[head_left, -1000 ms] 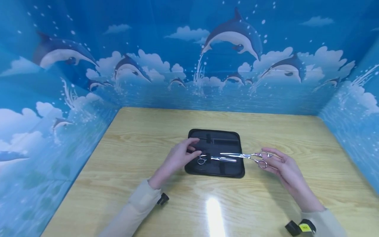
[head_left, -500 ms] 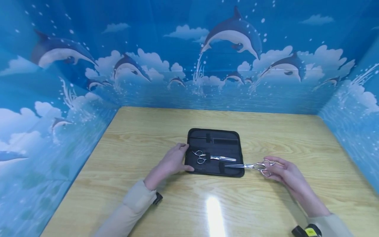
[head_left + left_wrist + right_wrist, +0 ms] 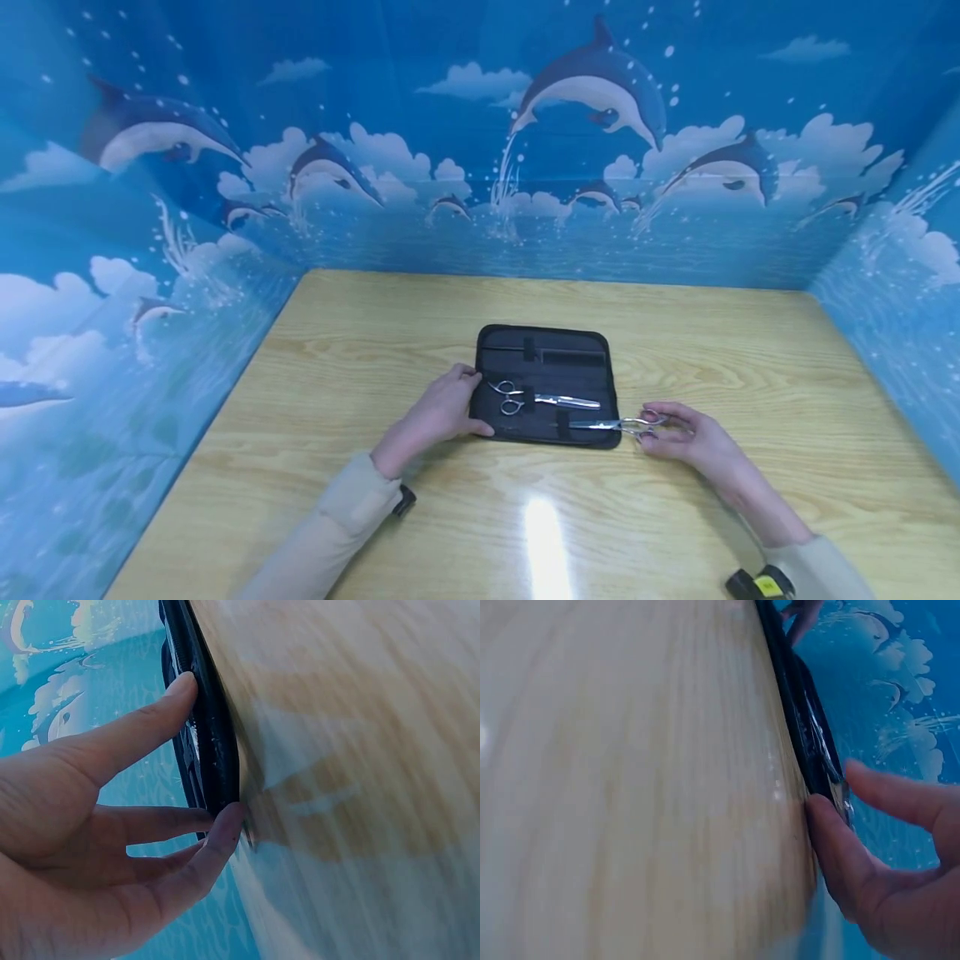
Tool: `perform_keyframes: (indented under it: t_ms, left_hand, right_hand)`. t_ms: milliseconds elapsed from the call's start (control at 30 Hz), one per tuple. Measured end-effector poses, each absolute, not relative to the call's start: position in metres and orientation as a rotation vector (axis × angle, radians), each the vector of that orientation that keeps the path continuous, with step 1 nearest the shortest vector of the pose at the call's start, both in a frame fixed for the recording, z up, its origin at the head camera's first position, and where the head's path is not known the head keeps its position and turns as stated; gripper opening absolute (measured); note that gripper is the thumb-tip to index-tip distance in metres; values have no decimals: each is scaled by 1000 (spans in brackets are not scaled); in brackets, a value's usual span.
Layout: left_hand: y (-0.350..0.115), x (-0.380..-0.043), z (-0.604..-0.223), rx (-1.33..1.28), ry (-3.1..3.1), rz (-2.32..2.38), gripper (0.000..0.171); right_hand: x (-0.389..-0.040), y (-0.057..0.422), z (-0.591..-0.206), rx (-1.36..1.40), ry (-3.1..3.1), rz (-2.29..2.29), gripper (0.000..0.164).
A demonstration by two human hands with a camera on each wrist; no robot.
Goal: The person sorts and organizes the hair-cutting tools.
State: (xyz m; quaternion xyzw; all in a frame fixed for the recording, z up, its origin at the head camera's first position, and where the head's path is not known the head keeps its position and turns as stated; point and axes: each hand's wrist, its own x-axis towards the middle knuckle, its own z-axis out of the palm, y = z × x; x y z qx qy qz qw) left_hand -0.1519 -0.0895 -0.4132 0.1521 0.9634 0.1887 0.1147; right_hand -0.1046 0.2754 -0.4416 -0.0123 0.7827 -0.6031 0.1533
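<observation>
Near the middle of the table lies an open black tool case (image 3: 540,379). My left hand (image 3: 438,408) holds its near left corner, thumb and fingers spread along two edges. With thumb and fingers, my right hand (image 3: 693,442) pinches the finger rings of silver hairdressing scissors (image 3: 624,425). Their blades point left over the case's near right part, the tips at a black elastic strap (image 3: 562,421). Thinning shears (image 3: 566,402) lie under another strap in the middle row. In the right wrist view, the right fingertips (image 3: 821,810) are beside the case's edge, low over the table.
A dark comb (image 3: 573,358) sits in the case's far row. Wood-grain table (image 3: 360,333) surrounds the case. Blue dolphin-print sheets (image 3: 480,167) rise at the back and both sides.
My left hand has drawn back from over the thinning shears to the case's corner. The right hand has brought the scissors nearer to me, then leftward, their tips now at the near strap.
</observation>
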Motion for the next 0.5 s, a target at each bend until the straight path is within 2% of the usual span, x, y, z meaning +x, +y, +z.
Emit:
perform_keyframes:
  t_ms: [500]
  left_hand:
    - [-87, -152, -414, 436, 2818, 518, 92]
  right_hand:
    - [-103, 267, -436, -229, 2550, -1497, 75]
